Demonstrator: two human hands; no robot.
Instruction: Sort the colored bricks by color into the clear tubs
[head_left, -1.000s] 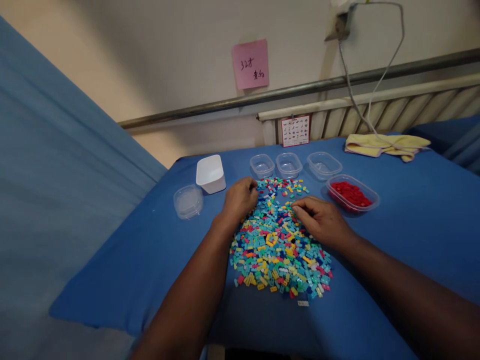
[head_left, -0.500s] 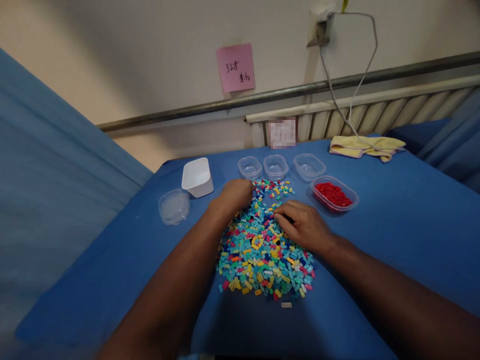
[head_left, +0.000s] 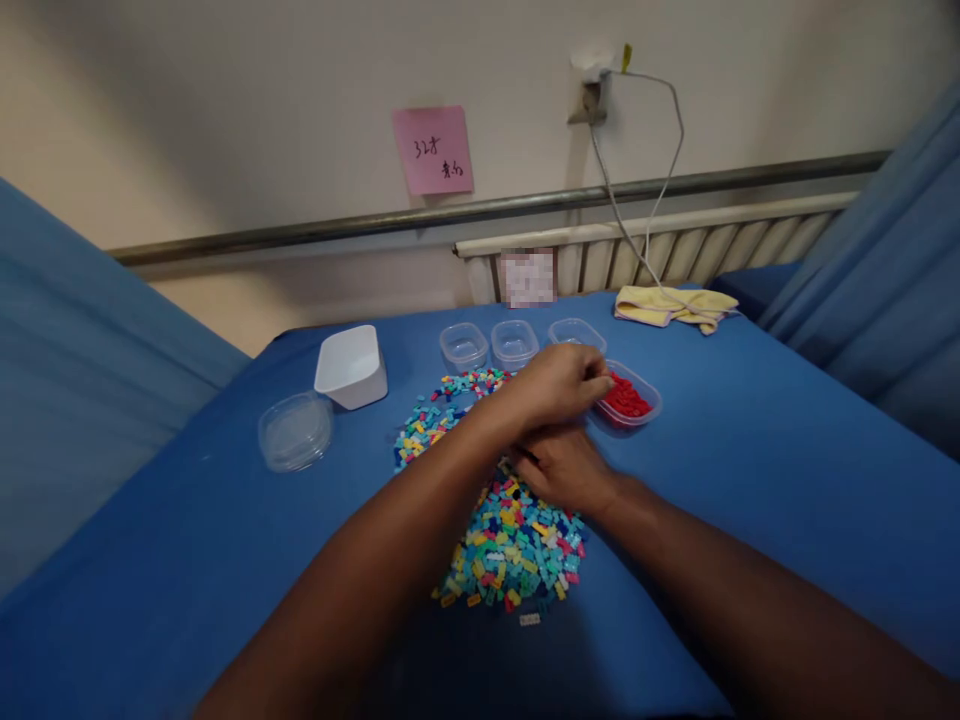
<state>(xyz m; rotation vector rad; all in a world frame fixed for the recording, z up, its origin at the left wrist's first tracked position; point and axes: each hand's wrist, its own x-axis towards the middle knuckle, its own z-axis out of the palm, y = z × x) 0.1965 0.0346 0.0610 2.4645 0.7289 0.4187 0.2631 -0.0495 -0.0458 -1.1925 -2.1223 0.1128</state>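
A heap of small bricks of many colours (head_left: 502,530) lies on the blue cloth in front of me. My left hand (head_left: 559,385) reaches across to the right, fingers pinched together over the near rim of a clear tub of red bricks (head_left: 634,400); what it holds is too small to see. My right hand (head_left: 562,465) rests palm down on the heap, under my left forearm, its fingers curled and partly hidden.
Three empty clear tubs (head_left: 514,343) stand in a row behind the heap. A white tub (head_left: 351,366) and a round clear lid (head_left: 295,431) lie at the left. A yellow cloth (head_left: 664,305) with a cable over it lies far right, by the wall.
My left hand has left the far left of the heap and crossed over my right hand to the red-brick tub. The camera view has swung to the right.
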